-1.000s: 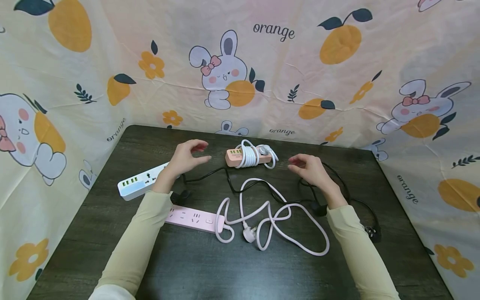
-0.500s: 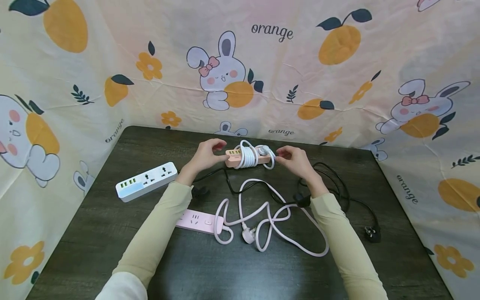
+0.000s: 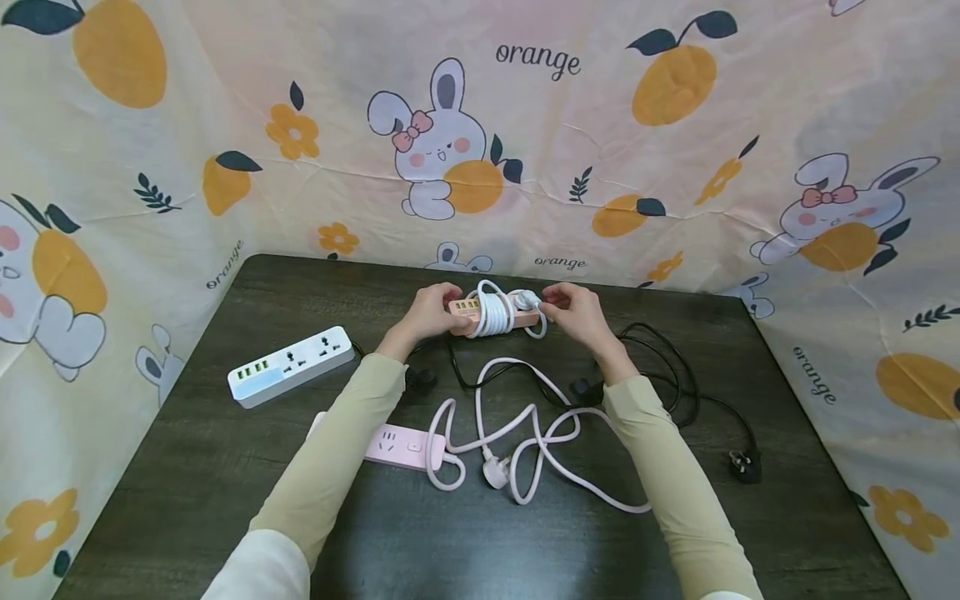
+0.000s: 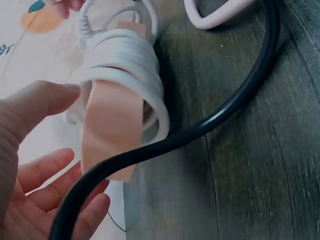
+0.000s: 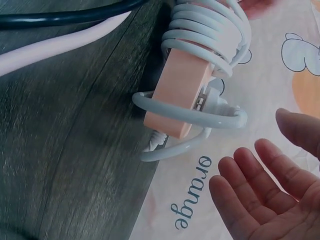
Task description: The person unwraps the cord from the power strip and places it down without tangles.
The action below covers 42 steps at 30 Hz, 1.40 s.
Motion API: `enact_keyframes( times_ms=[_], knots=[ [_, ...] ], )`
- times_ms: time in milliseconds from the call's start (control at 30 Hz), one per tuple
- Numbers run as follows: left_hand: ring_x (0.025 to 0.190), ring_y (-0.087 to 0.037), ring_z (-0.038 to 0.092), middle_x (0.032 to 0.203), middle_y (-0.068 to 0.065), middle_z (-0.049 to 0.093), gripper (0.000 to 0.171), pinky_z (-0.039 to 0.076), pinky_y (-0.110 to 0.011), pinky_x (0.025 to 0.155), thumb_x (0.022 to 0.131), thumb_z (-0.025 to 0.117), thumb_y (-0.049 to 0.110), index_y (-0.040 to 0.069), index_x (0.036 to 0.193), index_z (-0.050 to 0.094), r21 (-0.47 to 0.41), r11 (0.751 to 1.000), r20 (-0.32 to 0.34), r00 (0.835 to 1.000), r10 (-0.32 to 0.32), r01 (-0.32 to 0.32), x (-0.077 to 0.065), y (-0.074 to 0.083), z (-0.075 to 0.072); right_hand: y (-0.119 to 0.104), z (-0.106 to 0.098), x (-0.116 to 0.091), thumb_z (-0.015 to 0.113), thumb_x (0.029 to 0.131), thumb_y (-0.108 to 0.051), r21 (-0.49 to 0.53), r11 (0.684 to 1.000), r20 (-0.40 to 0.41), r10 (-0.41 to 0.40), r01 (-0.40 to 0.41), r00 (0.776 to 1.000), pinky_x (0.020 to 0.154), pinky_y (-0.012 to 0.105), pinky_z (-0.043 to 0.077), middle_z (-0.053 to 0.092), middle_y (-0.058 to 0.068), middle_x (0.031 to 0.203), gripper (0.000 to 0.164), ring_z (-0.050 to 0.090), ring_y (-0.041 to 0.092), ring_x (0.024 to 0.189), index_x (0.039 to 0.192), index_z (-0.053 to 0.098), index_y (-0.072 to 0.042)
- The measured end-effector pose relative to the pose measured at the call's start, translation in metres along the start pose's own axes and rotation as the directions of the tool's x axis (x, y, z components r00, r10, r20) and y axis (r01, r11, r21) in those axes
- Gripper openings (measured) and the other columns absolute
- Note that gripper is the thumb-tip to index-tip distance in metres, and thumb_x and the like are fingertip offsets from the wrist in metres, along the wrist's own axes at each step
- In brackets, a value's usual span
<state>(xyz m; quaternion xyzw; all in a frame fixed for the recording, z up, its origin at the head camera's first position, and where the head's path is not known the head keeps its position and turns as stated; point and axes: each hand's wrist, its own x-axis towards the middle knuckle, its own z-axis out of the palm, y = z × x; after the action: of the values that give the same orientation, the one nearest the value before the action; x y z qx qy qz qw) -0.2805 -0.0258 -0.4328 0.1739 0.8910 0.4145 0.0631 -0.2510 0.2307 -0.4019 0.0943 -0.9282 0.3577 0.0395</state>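
A small peach-orange power strip [image 3: 465, 309] lies at the back of the table, its white cord [image 3: 495, 316] wound around the middle. The white plug [image 3: 526, 301] sits at its right end. My left hand [image 3: 426, 315] is at the strip's left end; in the left wrist view thumb and fingers [image 4: 47, 170] are spread beside the peach casing [image 4: 112, 125]. My right hand [image 3: 579, 315] is by the plug end. In the right wrist view its relaxed fingers [image 5: 260, 187] stand apart from the strip and cord loop [image 5: 190, 117].
A white power strip [image 3: 291, 364] lies to the left. A pink power strip [image 3: 405, 446] lies nearer, partly behind the left sleeve, with its pale pink cord [image 3: 540, 437] looped to the right. A black cord [image 3: 686, 375] with a black plug [image 3: 745, 466] crosses the table. Patterned cloth [image 3: 562, 167] hangs behind.
Both hands have moved inward from either side to the two ends of the peach-orange power strip. The strip itself stays in place. The head view has shifted slightly.
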Motion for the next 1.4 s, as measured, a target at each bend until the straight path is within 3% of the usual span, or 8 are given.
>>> enact_keyframes(
  times_ms=[267, 567, 733, 967, 1167, 1400],
  knots=[
    [0.102, -0.032, 0.053, 0.116, -0.022, 0.058, 0.058, 0.043, -0.04, 0.09, 0.075, 0.075, 0.015, -0.008, 0.124, 0.052, 0.034, 0.997, 0.043, 0.996, -0.074, 0.072, 0.002, -0.001, 0.012, -0.004, 0.004, 0.002, 0.064, 0.088, -0.01, -0.016, 1.0, 0.011, 0.003, -0.003, 1.0, 0.084, 0.043, 0.048, 0.063, 0.023, 0.106, 0.031, 0.061, 0.034, 0.096, 0.113, 0.06, 0.008],
    [0.105, -0.032, 0.052, 0.117, -0.021, 0.058, 0.06, 0.042, -0.04, 0.092, 0.075, 0.074, 0.018, -0.006, 0.125, 0.053, 0.062, 0.994, 0.054, 0.994, -0.094, 0.091, 0.006, -0.004, 0.014, -0.009, 0.005, 0.005, 0.065, 0.087, -0.011, -0.024, 1.0, 0.02, 0.021, -0.02, 1.0, 0.088, 0.044, 0.047, 0.057, 0.025, 0.117, 0.04, 0.058, 0.037, 0.102, 0.121, 0.055, 0.008],
    [0.098, -0.029, 0.053, 0.109, -0.018, 0.061, 0.055, 0.044, -0.037, 0.087, 0.073, 0.077, 0.02, -0.004, 0.12, 0.058, 0.083, 0.991, 0.07, 0.992, -0.108, 0.102, 0.006, -0.004, 0.015, -0.01, 0.009, 0.008, 0.065, 0.087, -0.011, -0.044, 0.999, 0.031, 0.025, -0.024, 0.999, 0.089, 0.044, 0.046, 0.057, 0.025, 0.116, 0.04, 0.058, 0.036, 0.104, 0.12, 0.056, 0.008],
    [0.087, -0.025, 0.052, 0.096, -0.015, 0.064, 0.045, 0.044, -0.034, 0.079, 0.072, 0.077, 0.019, -0.003, 0.109, 0.065, 0.11, 0.994, 0.073, 0.997, -0.03, 0.022, 0.002, -0.003, 0.014, -0.012, 0.008, 0.006, 0.065, 0.087, -0.012, -0.084, 0.996, 0.028, 0.023, -0.021, 0.999, 0.091, 0.045, 0.044, 0.057, 0.025, 0.117, 0.04, 0.056, 0.037, 0.106, 0.121, 0.056, 0.008],
    [0.075, -0.023, 0.053, 0.083, -0.012, 0.065, 0.034, 0.044, -0.03, 0.067, 0.072, 0.076, 0.018, -0.002, 0.098, 0.068, 0.042, 0.997, 0.021, 0.998, 0.059, -0.059, -0.002, 0.003, 0.008, -0.011, 0.0, 0.004, 0.062, 0.089, -0.013, -0.067, 0.997, 0.021, 0.03, -0.028, 0.999, 0.092, 0.045, 0.044, 0.054, 0.025, 0.119, 0.039, 0.054, 0.037, 0.108, 0.122, 0.055, 0.006],
    [0.073, -0.02, 0.053, 0.082, -0.009, 0.065, 0.035, 0.042, -0.028, 0.063, 0.07, 0.078, 0.02, 0.001, 0.098, 0.069, 0.01, 0.995, -0.015, 0.995, 0.102, -0.102, -0.012, 0.01, 0.004, -0.013, -0.007, -0.003, 0.06, 0.091, -0.015, -0.049, 0.999, 0.005, 0.007, -0.007, 1.0, 0.092, 0.045, 0.043, 0.055, 0.025, 0.119, 0.038, 0.054, 0.037, 0.108, 0.122, 0.055, 0.006]
  ],
)
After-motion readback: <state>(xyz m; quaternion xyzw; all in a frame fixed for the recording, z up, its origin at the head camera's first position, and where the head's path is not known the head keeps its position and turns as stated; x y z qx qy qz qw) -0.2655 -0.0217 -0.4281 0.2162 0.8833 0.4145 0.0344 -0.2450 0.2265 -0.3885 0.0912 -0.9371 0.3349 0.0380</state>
